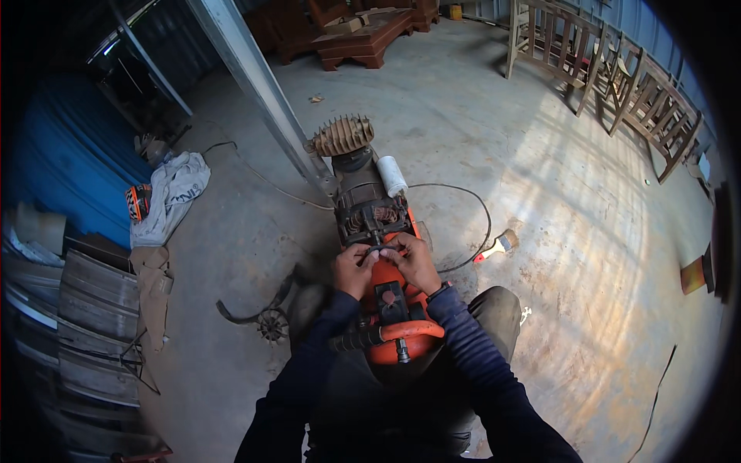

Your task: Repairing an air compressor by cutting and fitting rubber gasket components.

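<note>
"What's closest to the person?"

"The curved red handle of a red machine, which stands on the floor between the knees. Left of the left knee lies a dark bladed wheel. A black box sits on the machine just past the handle."

"And the hands?"

"Just beyond that box. The left hand and right hand meet at the motor's near end, fingers nearly closed, tips together. Something thin and dark seems pinched there, but I can't tell what."

"Further out?"

"A paintbrush on the floor to the right, then the motor with copper windings exposed, a white cylinder beside it, and a finned metal part at the far end."

"Behind everything?"

"Wooden furniture."
</note>
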